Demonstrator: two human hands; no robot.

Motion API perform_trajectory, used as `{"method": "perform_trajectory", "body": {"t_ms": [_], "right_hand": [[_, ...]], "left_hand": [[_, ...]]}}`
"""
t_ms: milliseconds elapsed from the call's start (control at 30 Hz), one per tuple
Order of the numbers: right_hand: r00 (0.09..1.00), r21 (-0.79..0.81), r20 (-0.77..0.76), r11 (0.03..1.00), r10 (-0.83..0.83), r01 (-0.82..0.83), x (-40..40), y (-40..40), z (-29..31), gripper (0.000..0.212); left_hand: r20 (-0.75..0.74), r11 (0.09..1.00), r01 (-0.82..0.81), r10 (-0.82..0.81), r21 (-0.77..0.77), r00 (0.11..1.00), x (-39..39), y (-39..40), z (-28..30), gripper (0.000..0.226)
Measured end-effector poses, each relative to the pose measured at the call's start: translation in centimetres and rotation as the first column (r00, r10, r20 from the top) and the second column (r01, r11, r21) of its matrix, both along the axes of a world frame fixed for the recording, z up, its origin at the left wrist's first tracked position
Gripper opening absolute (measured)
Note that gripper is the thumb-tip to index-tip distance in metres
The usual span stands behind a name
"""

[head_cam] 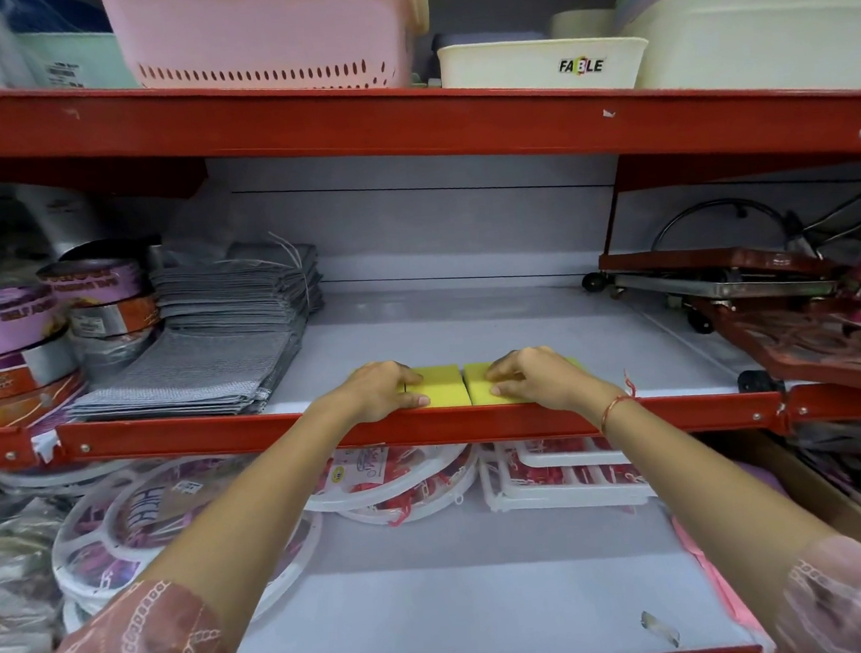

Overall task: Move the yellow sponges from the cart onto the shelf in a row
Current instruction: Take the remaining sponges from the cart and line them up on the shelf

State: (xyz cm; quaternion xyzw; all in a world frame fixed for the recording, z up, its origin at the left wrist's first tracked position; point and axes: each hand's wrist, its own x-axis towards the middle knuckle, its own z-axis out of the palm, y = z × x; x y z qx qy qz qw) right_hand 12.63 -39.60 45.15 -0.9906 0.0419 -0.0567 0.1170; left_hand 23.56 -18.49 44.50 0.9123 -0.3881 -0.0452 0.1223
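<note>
At the centre of the frame my left hand (pixel 382 389) grips one yellow sponge (pixel 441 384) and my right hand (pixel 535 377) the other (pixel 479 387) — side by side, nearly touching, at the red shelf's front edge (pixel 179 438) — so the row starts straight. The cart is out of view.

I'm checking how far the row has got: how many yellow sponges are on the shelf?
2. The left sponge lies under the left hand, the right sponge under the right hand, side by side at the shelf's front edge. The hands may hide more.
</note>
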Motion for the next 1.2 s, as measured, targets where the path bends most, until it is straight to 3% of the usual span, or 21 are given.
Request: {"method": "perform_trajectory", "body": {"t_ms": [433,667,900,1200], "right_hand": [[0.999,0.006,0.015,0.999,0.033,-0.033,0.0,0.3,-0.1,0.038],[0.991,0.052,0.122,0.997,-0.063,0.057,-2.0,-3.7,1.2,0.035],[0.986,-0.027,0.001,0.985,-0.17,0.17,-4.4,-7.3,0.5,0.031],[0.993,-0.032,-0.014,0.993,-0.115,0.114,-3.7,-5.6,0.1,0.035]], "left_hand": [[-0.032,0.999,0.001,0.0,0.035,0.999,0.4,-0.1,0.5,0.059],[-0.029,0.999,-0.012,0.011,-0.031,1.0,0.0,-0.5,0.6,0.068],[0.003,0.998,0.054,-0.054,-0.044,0.999,-1.3,-2.9,0.7,0.064],[0.006,0.996,0.083,-0.083,-0.038,0.997,-2.2,-4.3,-0.1,0.049]]}}
